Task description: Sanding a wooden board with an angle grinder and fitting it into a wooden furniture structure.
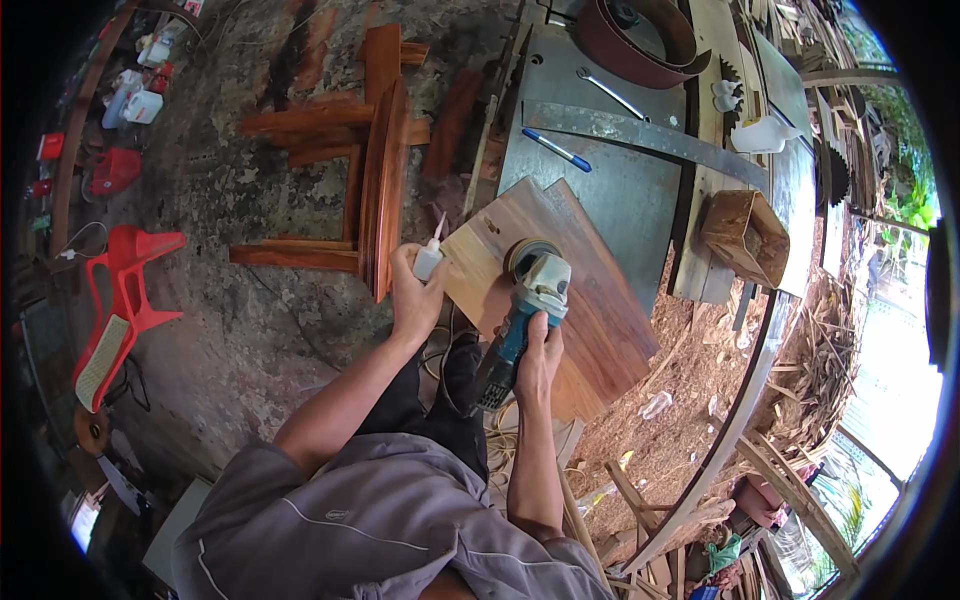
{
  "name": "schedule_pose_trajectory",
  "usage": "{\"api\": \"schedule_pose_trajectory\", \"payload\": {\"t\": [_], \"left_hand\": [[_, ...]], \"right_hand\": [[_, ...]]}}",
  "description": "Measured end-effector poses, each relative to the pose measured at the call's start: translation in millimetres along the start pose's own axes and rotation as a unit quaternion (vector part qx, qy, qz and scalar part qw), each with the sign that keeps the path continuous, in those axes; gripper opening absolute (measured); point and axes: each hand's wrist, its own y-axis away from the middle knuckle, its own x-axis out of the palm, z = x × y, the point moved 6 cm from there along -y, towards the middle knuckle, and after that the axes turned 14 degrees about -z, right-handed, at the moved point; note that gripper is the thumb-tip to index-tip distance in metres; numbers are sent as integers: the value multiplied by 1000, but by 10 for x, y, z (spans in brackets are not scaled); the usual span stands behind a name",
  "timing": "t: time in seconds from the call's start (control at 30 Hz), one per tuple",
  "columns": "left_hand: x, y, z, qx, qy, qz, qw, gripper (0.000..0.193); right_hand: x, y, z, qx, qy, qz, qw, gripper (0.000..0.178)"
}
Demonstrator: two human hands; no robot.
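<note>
My right hand (540, 362) is wrapped round the teal body of an angle grinder (517, 325), its round disc (528, 253) up by the wooden boards. In my left hand (412, 300) is a small white glue bottle (428, 262) with a thin pinkish nozzle pointing up. Brown wooden boards (590, 300) lie under and beside the grinder, partly over the grey metal table (600, 215). Whether the disc touches the wood I cannot tell. The left hand is close to the boards' left edge.
A blue pen (556, 149), a wrench (612, 93), a long metal strip (640, 133) and a sanding belt (635, 45) lie on the table. A wooden box (745, 238) stands at its right. A reddish wooden frame (375, 190) and a red plastic chair (128, 285) are on the left floor.
</note>
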Motion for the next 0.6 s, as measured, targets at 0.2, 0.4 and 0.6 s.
{"api": "schedule_pose_trajectory", "payload": {"t": [0.2, 0.4, 0.6], "left_hand": [[-182, 47, 92, -4, 6, -23, 1000, 41], [-157, 97, 387, -13, -15, 11, 1000, 43], [-120, 112, 461, -39, 5, 28, 999, 44]], "right_hand": [[331, -50, 67, -14, 51, 12, 999, 59], [726, -166, 163, -64, 182, 19, 981, 74], [677, -134, 182, -64, 176, -1, 982, 69]]}}
